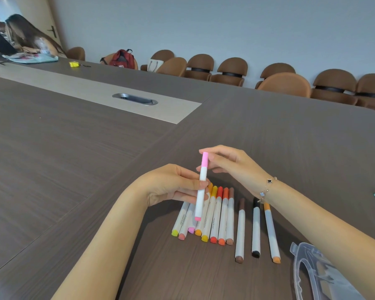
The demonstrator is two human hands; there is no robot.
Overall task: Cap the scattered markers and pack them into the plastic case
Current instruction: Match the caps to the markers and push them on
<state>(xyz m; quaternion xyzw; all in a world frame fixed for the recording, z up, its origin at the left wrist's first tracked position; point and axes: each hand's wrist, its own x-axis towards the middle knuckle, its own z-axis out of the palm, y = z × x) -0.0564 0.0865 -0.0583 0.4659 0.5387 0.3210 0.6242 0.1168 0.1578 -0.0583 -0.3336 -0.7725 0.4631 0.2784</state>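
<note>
My left hand grips the white barrel of the pink-capped marker, upright, above the row of capped markers. My right hand pinches its pink cap. The clear plastic case lies at 4 o'clock. Risk: an unseated cap may pop off during packing.

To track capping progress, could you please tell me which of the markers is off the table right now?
The pink-capped white marker: left hand grips its barrel, right hand pinches its cap; the others lie flat.
</note>
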